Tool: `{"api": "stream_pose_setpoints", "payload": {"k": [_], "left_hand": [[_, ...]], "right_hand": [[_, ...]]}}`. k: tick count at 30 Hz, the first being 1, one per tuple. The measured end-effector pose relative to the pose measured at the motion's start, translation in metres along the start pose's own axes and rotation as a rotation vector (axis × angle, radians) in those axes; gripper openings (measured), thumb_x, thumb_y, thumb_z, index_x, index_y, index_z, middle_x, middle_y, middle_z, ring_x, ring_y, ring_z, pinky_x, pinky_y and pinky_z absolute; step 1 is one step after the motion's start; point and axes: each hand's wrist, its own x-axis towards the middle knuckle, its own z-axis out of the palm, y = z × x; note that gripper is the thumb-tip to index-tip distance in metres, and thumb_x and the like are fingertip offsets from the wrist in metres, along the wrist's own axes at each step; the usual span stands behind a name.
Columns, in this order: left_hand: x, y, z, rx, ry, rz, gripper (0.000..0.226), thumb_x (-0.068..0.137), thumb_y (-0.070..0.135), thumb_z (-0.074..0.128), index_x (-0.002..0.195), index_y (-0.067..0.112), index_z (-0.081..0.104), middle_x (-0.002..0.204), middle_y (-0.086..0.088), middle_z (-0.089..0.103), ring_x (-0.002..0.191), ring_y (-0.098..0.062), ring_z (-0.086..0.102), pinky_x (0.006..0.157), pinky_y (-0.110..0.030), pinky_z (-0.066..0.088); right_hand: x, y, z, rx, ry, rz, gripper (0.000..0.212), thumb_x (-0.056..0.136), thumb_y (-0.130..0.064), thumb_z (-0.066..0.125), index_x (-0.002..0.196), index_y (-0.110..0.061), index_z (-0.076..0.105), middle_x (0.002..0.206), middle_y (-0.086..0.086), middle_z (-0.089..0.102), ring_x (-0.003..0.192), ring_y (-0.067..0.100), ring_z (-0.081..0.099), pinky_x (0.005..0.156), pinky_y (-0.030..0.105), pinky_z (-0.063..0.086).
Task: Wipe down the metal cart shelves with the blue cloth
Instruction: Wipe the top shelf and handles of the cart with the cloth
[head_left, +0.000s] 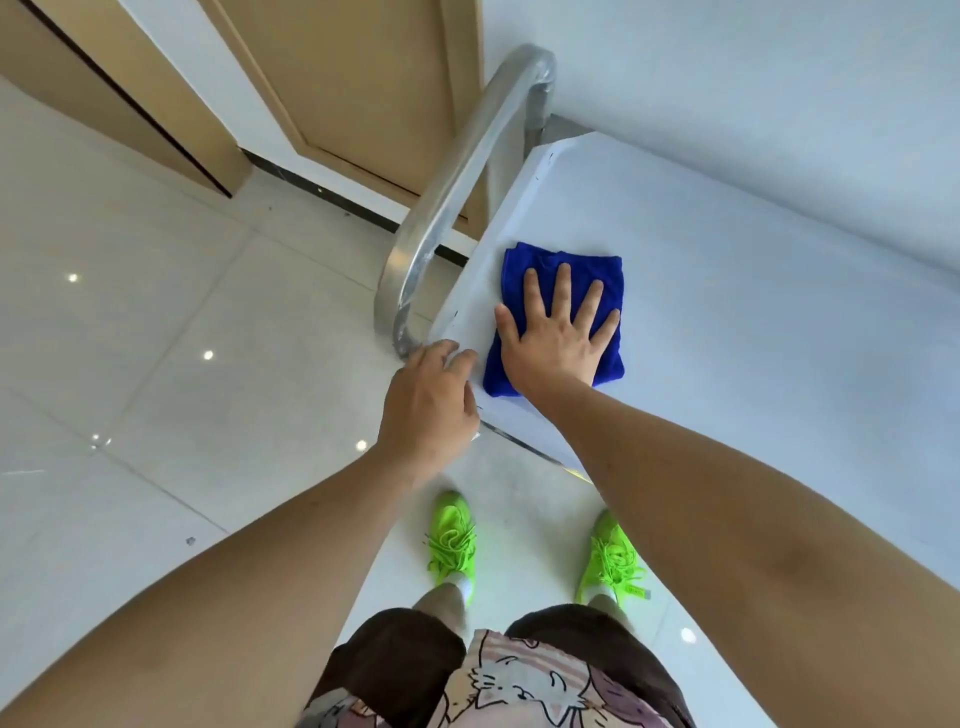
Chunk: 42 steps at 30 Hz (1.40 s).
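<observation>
The metal cart's top shelf (753, 291) fills the right side of the view, pale and smooth, with no streaks or wet marks to show which parts have been wiped; so progress can only be judged from where the cloth sits. The cart handle (457, 192), a bent steel tube, rises past the shelf's left edge. The blue cloth (558, 262) lies folded flat near the shelf's near-left corner, just inside the left edge. The right hand (558, 335) presses it down, palm flat, fingers (561, 286) straight and spread. The left hand (434, 400) rests at that same corner, fingers loosely bent over the edge, seemingly steadying the cart. My reading: the wiping is early, with most of this shelf unreached, and any lower shelves, hidden here, left to do.
</observation>
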Motion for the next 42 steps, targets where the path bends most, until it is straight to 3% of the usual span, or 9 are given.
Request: {"api": "stream_pose_setpoints", "payload": {"k": [3,7,14,20,24,29,36,39,42], "left_hand": [[-0.013,-0.033,-0.007,0.013,0.014,-0.021,0.028,0.084,0.008,0.054,0.110,0.010,0.064,0.108,-0.007,0.062,0.101,-0.029,0.057,0.074,-0.038,0.051],[-0.029,-0.067,-0.015,0.057,0.002,-0.043,0.026,0.080,0.012,0.058,0.104,0.014,0.068,0.110,-0.003,0.064,0.095,-0.029,0.058,0.067,-0.037,0.050],[-0.041,-0.067,-0.029,0.110,-0.074,-0.131,0.028,0.088,0.015,0.056,0.114,0.016,0.065,0.114,-0.005,0.062,0.101,-0.029,0.056,0.070,-0.039,0.050],[-0.046,0.007,-0.010,0.102,-0.092,-0.068,0.020,0.091,0.017,0.052,0.108,0.012,0.061,0.108,-0.007,0.060,0.100,-0.029,0.054,0.069,-0.039,0.048],[-0.057,0.070,0.016,0.080,-0.095,0.027,0.027,0.092,0.018,0.052,0.117,0.011,0.060,0.115,-0.008,0.060,0.105,-0.031,0.053,0.076,-0.045,0.052],[-0.080,0.151,0.062,0.093,-0.143,0.148,0.033,0.090,0.015,0.052,0.123,0.014,0.057,0.121,-0.007,0.056,0.109,-0.030,0.050,0.073,-0.041,0.048],[-0.106,0.240,0.103,0.105,-0.230,0.262,0.035,0.093,0.015,0.049,0.128,0.015,0.055,0.133,-0.005,0.050,0.118,-0.027,0.047,0.082,-0.041,0.049],[-0.113,0.264,0.110,0.111,-0.276,0.313,0.036,0.093,0.015,0.048,0.129,0.016,0.055,0.135,-0.005,0.050,0.120,-0.027,0.046,0.085,-0.042,0.050],[-0.121,0.277,0.117,0.139,-0.312,0.353,0.036,0.094,0.017,0.049,0.130,0.016,0.054,0.134,-0.005,0.049,0.120,-0.027,0.046,0.085,-0.042,0.050]], "right_hand": [[-0.005,-0.038,0.015,-0.008,0.003,-0.049,0.071,0.093,-0.072,0.001,0.157,-0.041,0.000,0.168,-0.004,-0.008,0.151,0.037,-0.017,0.115,0.063,-0.015],[-0.024,-0.071,0.032,-0.001,-0.012,-0.119,0.067,0.096,-0.069,0.003,0.157,-0.042,0.004,0.169,-0.004,-0.005,0.151,0.036,-0.016,0.117,0.062,-0.014],[-0.071,-0.059,0.041,-0.028,-0.042,-0.295,0.064,0.099,-0.066,0.014,0.158,-0.040,0.011,0.169,-0.006,0.002,0.153,0.034,-0.010,0.119,0.059,-0.009],[-0.106,0.023,0.035,-0.063,0.001,-0.310,0.068,0.097,-0.068,0.016,0.158,-0.037,0.017,0.168,-0.006,0.009,0.153,0.034,-0.002,0.121,0.057,-0.003],[-0.126,0.090,0.024,-0.014,0.020,-0.218,0.067,0.097,-0.069,0.018,0.157,-0.040,0.016,0.168,-0.008,0.008,0.153,0.032,-0.003,0.121,0.056,-0.003],[-0.156,0.193,0.009,0.023,0.053,-0.061,0.066,0.097,-0.068,0.015,0.157,-0.041,0.015,0.168,-0.010,0.006,0.153,0.030,-0.004,0.120,0.057,-0.003],[-0.198,0.318,-0.002,0.039,0.140,0.189,0.058,0.102,-0.059,0.015,0.157,-0.039,0.017,0.168,-0.008,0.009,0.153,0.031,-0.001,0.120,0.055,0.002],[-0.211,0.348,-0.006,0.075,0.207,0.249,0.050,0.106,-0.047,0.025,0.153,-0.033,0.030,0.164,-0.001,0.024,0.150,0.035,0.012,0.116,0.054,0.015],[-0.229,0.363,-0.004,0.075,0.303,0.275,0.040,0.101,-0.026,0.052,0.140,-0.023,0.047,0.150,0.005,0.044,0.135,0.042,0.030,0.103,0.055,0.030]]}}
